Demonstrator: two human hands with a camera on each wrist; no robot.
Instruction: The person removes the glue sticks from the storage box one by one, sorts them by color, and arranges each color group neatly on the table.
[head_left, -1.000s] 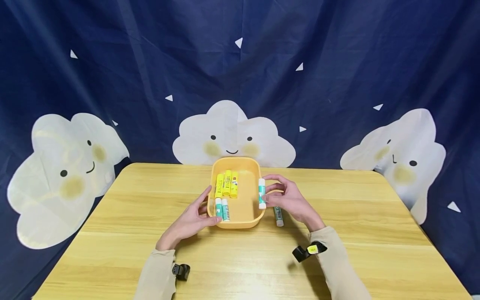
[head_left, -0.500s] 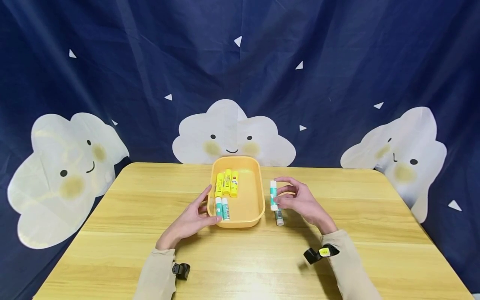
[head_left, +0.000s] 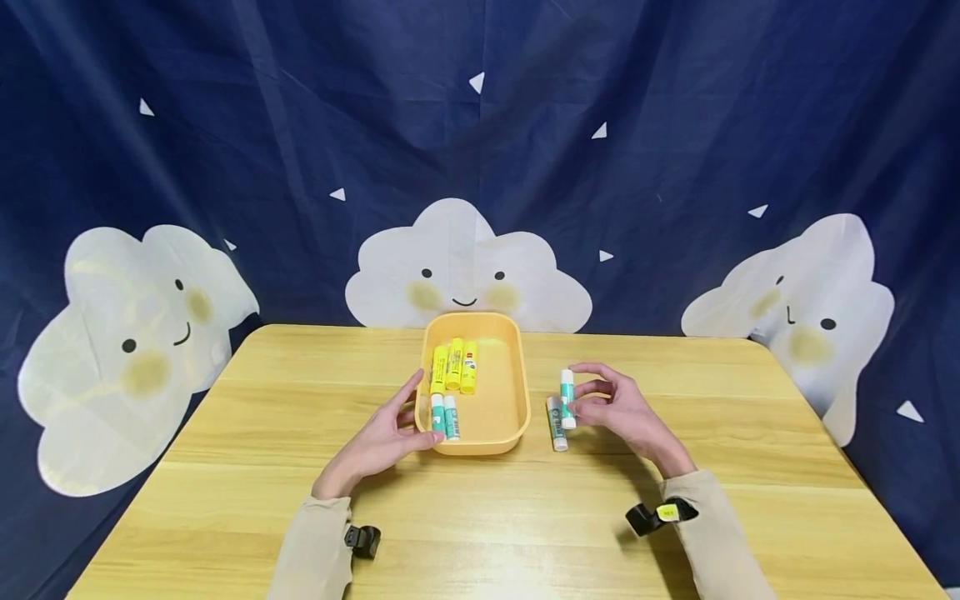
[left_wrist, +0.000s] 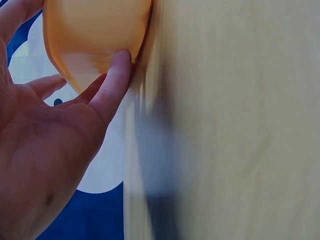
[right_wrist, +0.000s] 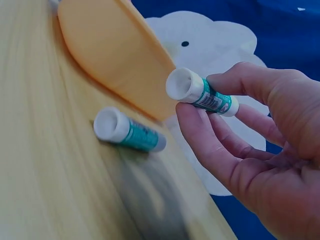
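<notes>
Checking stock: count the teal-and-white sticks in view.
4: one stick beside a second, both near left in the tray; a third on the table, right of the tray; a fourth in the right hand.

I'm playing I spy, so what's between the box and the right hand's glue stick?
Another glue stick, lying on the table. The head view shows it between the box and the held stick in the right hand.

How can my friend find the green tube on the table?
On the wooden table, find the orange tray. Just right of it lies the green tube. It's the only one resting on the table: its nearest neighbour is in the right hand, and the other tubes are inside the tray.
</notes>
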